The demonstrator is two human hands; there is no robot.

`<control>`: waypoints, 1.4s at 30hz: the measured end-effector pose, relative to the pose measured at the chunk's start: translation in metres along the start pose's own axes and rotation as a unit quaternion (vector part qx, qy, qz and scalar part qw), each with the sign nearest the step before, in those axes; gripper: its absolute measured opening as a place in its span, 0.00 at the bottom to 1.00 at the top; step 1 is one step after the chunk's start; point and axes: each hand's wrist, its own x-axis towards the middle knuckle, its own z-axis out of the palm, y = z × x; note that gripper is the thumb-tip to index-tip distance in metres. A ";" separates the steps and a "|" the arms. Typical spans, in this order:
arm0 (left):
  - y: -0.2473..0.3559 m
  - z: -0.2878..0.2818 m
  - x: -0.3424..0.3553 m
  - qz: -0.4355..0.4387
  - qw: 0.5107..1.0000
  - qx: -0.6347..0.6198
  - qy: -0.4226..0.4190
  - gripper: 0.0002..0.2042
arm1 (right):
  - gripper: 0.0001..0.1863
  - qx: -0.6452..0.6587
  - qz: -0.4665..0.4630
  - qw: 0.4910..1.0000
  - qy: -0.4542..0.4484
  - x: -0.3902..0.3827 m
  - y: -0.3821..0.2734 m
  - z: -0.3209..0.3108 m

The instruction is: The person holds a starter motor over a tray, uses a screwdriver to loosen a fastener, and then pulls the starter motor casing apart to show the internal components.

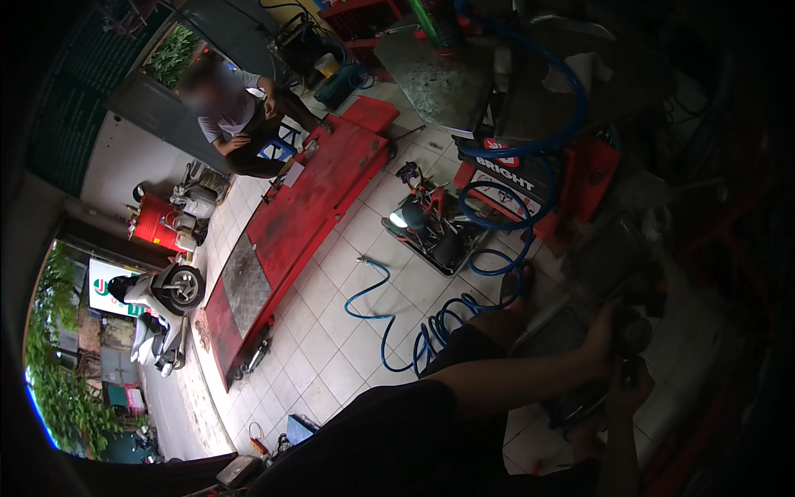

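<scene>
At the dim right side of the head view, my left hand (604,335) is closed on a dark, rounded metal part (634,333); its kind cannot be made out. Just below it, my right hand (627,393) is raised, with its fingers closed near the lower side of that part. Shadow hides what those fingers grip. Beneath my hands stands a dark tray (551,335), its contents too dark to read.
A blue coiled air hose (439,323) lies on the tiled floor (331,323). A tray of tools (439,228) stands beyond it. A long red lift platform (290,224) runs across the left, a seated person (236,112) behind it. A metal-topped table (435,87) stands ahead.
</scene>
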 end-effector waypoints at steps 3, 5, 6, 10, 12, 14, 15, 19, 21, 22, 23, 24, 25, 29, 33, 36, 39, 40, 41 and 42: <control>0.002 0.011 0.000 -0.002 1.000 -0.002 0.031 0.24 | 0.13 0.008 0.032 0.999 0.011 0.001 -0.001 0.000; 0.004 0.015 -0.003 -0.017 0.999 -0.017 0.039 0.24 | 0.13 0.010 0.042 0.999 0.012 -0.001 0.002 -0.002; 0.005 0.017 -0.004 -0.024 0.998 -0.025 0.043 0.24 | 0.13 0.010 0.037 0.999 0.007 -0.001 0.005 -0.003; 0.000 0.003 0.005 -0.020 1.000 -0.017 0.016 0.22 | 0.14 0.019 0.065 0.998 -0.012 0.002 -0.001 -0.002; -0.003 0.006 0.005 -0.008 0.999 -0.031 0.037 0.23 | 0.13 0.017 0.058 0.998 -0.001 -0.002 0.008 0.002; -0.004 -0.001 0.011 -0.005 0.999 -0.023 0.029 0.22 | 0.13 0.017 0.048 0.999 0.002 -0.002 0.011 0.004; -0.005 -0.004 0.014 -0.003 0.999 -0.019 0.025 0.22 | 0.13 0.016 0.043 0.999 0.000 -0.002 0.011 0.004; -0.010 -0.005 0.012 -0.013 1.000 -0.018 0.009 0.22 | 0.09 0.003 -0.032 0.999 0.014 -0.002 0.008 0.000; -0.008 -0.006 0.009 -0.006 1.000 -0.023 -0.005 0.21 | 0.11 0.014 -0.014 1.000 0.012 0.002 -0.008 0.000; -0.007 -0.005 0.009 -0.008 1.000 -0.026 -0.006 0.21 | 0.12 0.020 -0.007 1.000 0.019 0.004 -0.013 0.000; -0.007 -0.004 0.009 -0.010 0.999 -0.029 -0.008 0.21 | 0.12 0.011 -0.020 0.999 0.023 0.003 -0.010 0.000; -0.007 -0.004 0.009 -0.012 0.999 -0.033 -0.009 0.20 | 0.11 0.002 -0.032 0.999 0.027 0.002 -0.004 0.000; -0.007 -0.003 0.010 -0.015 0.999 -0.033 -0.014 0.21 | 0.11 -0.006 -0.046 0.998 0.032 0.002 -0.001 0.000; -0.002 0.007 0.000 -0.030 0.999 -0.010 0.000 0.21 | 0.11 -0.002 -0.028 0.999 0.038 0.001 0.001 0.000; -0.001 -0.001 0.004 -0.017 1.000 -0.005 -0.005 0.21 | 0.11 0.007 -0.016 0.999 0.037 0.000 -0.001 0.005; -0.003 -0.003 0.009 -0.022 0.999 -0.027 0.014 0.20 | 0.11 -0.002 -0.045 0.998 0.036 0.003 -0.003 0.003; -0.004 0.004 0.006 -0.017 0.998 -0.059 0.005 0.21 | 0.10 0.003 -0.063 0.997 0.032 0.003 0.001 0.001; -0.003 0.004 0.006 -0.017 0.999 -0.050 0.000 0.20 | 0.09 0.009 -0.064 0.997 0.029 0.002 0.003 0.000; -0.003 0.004 0.005 -0.018 0.999 -0.042 -0.006 0.20 | 0.09 0.009 -0.061 0.998 0.027 0.001 0.004 0.000; -0.003 0.004 0.005 -0.018 0.999 -0.033 -0.012 0.20 | 0.09 0.010 -0.058 0.998 0.026 0.000 0.004 0.000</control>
